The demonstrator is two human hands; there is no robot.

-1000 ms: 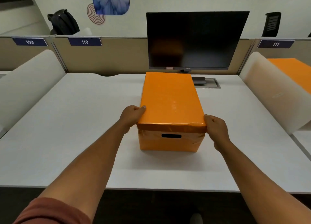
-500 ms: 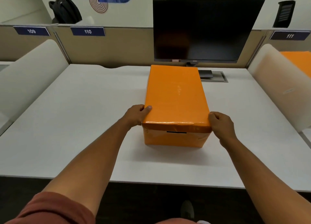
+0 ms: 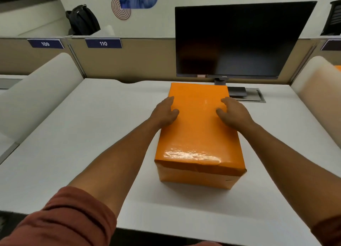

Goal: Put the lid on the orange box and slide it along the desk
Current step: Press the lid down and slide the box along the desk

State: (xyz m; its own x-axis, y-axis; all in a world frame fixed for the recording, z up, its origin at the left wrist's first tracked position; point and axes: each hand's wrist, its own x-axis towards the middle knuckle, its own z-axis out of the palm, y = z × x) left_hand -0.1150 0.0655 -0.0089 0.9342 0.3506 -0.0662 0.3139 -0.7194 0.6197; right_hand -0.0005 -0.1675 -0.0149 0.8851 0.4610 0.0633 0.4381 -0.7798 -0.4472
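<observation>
The orange box stands on the white desk, right of its middle, with its long side running away from me. The glossy orange lid sits on it and covers the whole top. My left hand clasps the lid's left long edge past the middle, thumb on top. My right hand clasps the right long edge opposite it, thumb on top as well. The box's far end lies close to the monitor's foot.
A dark monitor stands at the back of the desk, with a cable hatch beside its foot. White dividers rise at the left and right. A black backpack sits behind the partition.
Both hands have left the lid's near corners and moved forward along its long edges to past the middle. My view has come closer and higher over the box.
</observation>
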